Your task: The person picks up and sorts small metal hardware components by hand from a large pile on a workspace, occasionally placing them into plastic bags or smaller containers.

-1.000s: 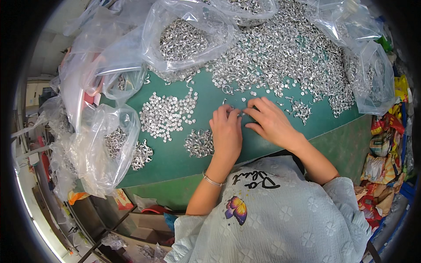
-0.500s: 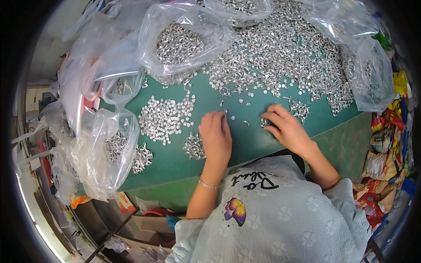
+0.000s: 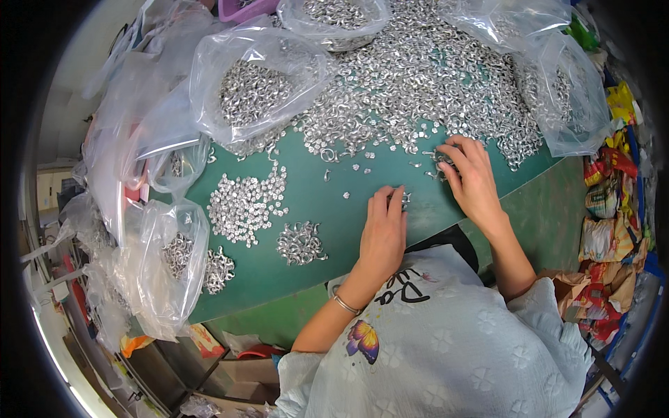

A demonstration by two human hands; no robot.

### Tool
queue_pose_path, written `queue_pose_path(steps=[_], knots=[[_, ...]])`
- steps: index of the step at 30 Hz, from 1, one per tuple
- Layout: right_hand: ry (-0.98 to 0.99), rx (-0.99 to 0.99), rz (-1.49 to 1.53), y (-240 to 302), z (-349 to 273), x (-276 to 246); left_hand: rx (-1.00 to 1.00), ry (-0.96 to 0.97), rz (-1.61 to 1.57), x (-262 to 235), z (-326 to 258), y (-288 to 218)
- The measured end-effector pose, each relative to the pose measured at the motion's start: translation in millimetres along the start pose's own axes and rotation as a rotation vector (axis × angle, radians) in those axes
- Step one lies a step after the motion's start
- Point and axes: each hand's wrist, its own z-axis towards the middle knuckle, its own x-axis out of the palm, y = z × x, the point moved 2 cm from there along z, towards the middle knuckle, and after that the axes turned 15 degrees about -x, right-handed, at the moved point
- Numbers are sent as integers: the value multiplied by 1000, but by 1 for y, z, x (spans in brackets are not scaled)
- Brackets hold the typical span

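On the green tabletop, my left hand (image 3: 383,230) is closed, fingers pressed together and pointing away from me. Small curved silver metal pieces (image 3: 407,200) show at its fingertips; the hand partly hides them. My right hand (image 3: 472,173) curls over a small heap of curved metal pieces (image 3: 440,166), thumb and fingers bent around some of them. Left of my left hand is a separate small pile of curved metal pieces (image 3: 301,244). Beyond it spreads a flat patch of small flower-shaped silver pieces (image 3: 244,205). A few loose pieces, including a flower-shaped one (image 3: 346,196), lie between.
A large heap of silver pieces (image 3: 418,83) covers the far table. Clear plastic bags of pieces stand at the far left (image 3: 209,90), near left (image 3: 150,258) and right (image 3: 557,118). A purple basket (image 3: 244,10) is at the back. Colourful packages (image 3: 606,237) line the right side.
My left hand has moved right, away from the small curved-piece pile, which now shows fully. My right hand has shifted right and farther away onto the small heap. The whole view has shifted slightly.
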Motion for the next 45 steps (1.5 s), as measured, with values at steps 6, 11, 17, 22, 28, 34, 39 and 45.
queue_pose_path(steps=[6, 11, 17, 22, 28, 34, 39, 45], knots=[[-57, -51, 52, -6, -8, 1, 89, 65, -42, 14, 24, -16], [-117, 16, 57, -20, -16, -7, 127, -94, 43, 7, 45, -8], [-148, 8, 76, -23, -15, -12, 128, -102, 48, 15, 59, 0], [-148, -5, 119, -19, -16, -14, 36, -135, -88, 11, 54, 3], [32, -83, 26, 20, -16, 4, 113, -100, -4, 8, 47, 3], [59, -73, -40, 33, -20, 19, 118, -146, 10, 4, 45, 0], [61, -101, 8, 38, -25, 23, 127, -59, 93, 6, 29, -2], [-92, -75, 11, 26, -23, 15, 115, -136, 110, 0, 34, 4]])
